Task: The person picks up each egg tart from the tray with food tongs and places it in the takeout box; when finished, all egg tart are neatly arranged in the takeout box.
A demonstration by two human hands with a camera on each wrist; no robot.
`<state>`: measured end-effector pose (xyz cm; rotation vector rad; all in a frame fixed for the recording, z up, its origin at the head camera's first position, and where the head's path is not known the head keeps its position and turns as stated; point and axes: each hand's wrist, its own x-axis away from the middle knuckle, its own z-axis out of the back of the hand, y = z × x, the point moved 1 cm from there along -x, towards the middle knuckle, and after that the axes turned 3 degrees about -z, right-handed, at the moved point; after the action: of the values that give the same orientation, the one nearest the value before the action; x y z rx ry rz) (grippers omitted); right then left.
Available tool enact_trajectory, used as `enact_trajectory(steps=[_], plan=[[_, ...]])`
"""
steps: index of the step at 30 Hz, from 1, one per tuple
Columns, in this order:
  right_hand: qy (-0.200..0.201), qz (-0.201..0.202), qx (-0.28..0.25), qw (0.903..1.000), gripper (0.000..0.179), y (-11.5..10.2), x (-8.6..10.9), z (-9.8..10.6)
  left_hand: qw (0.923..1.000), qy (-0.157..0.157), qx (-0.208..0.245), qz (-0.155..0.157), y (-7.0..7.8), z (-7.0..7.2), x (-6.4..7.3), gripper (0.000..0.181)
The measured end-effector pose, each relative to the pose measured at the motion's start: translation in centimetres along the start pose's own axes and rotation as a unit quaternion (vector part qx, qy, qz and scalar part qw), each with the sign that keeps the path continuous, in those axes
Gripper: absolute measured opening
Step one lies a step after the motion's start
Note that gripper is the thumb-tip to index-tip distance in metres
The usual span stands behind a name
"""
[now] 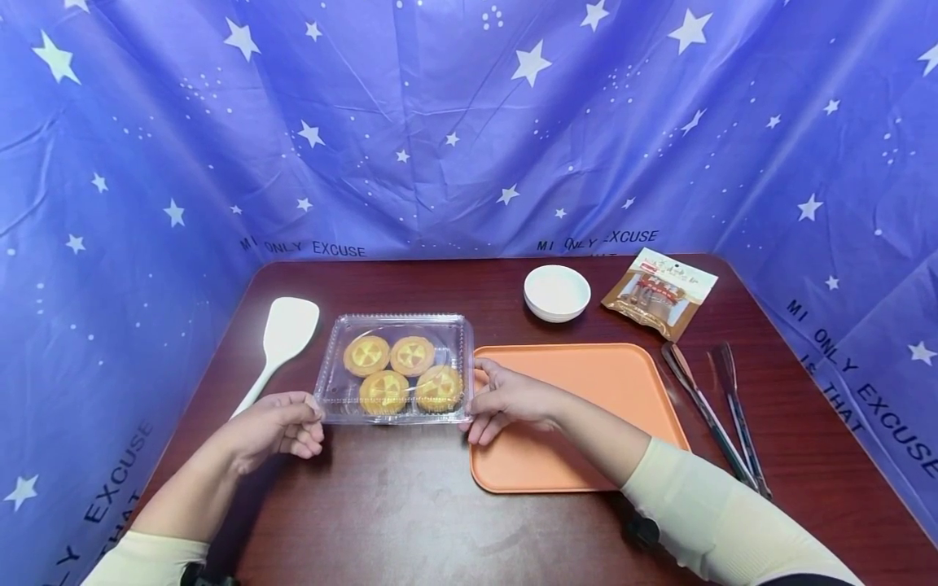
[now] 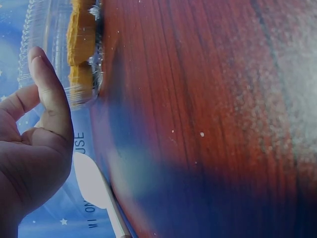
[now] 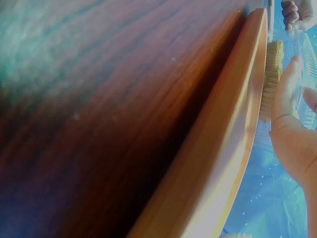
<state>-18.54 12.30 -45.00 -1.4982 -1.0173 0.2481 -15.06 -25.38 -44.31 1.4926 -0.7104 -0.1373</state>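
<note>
A clear plastic clamshell box (image 1: 335,376) holds several round yellow pastries (image 1: 384,393) with a wedge pattern on top; its lid is down. At the box's front left corner, my left hand (image 1: 274,430) pinches the edge, thumb on top. My right hand (image 1: 513,400) grips the right side, above the orange tray (image 1: 608,378). In the left wrist view the box seems to hang just over the table, its pastries seen side-on past the left hand (image 2: 42,134). The right wrist view shows the right hand (image 3: 292,124) at the box beyond the tray's raised edge.
A white spatula (image 1: 289,332) lies left of the box. Behind the tray stand a white bowl (image 1: 557,314) and a brown and cream food packet (image 1: 659,295). Tongs (image 1: 707,403) lie along the tray's right side. Blue starry cloth (image 1: 440,122) hangs around the table.
</note>
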Motion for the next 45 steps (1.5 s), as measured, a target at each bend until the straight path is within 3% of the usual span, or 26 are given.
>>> enact_trajectory(steps=[8, 21, 33, 45], plan=[[-0.001, -0.012, -0.017, 0.9998, 0.088, 0.34, -0.11, -0.06, 1.0000, 0.007, 0.001, 0.004, 0.18, -0.19, -0.09, 0.010], [0.022, -0.012, 0.009, 0.9996, 0.081, 0.15, -0.09, -0.34, 1.0000, 0.002, -0.001, 0.002, 0.35, -0.20, -0.16, 0.010], [0.059, -0.011, -0.008, 0.9982, 0.084, 0.45, -0.61, -0.37, 1.0000, -0.001, 0.001, 0.002, 0.24, -0.20, -0.32, 0.011], [0.060, -0.010, 0.003, 0.9981, 0.089, 0.11, -0.44, -0.14, 0.9992, 0.022, -0.033, 0.005, 0.35, -0.39, -0.54, 0.012]])
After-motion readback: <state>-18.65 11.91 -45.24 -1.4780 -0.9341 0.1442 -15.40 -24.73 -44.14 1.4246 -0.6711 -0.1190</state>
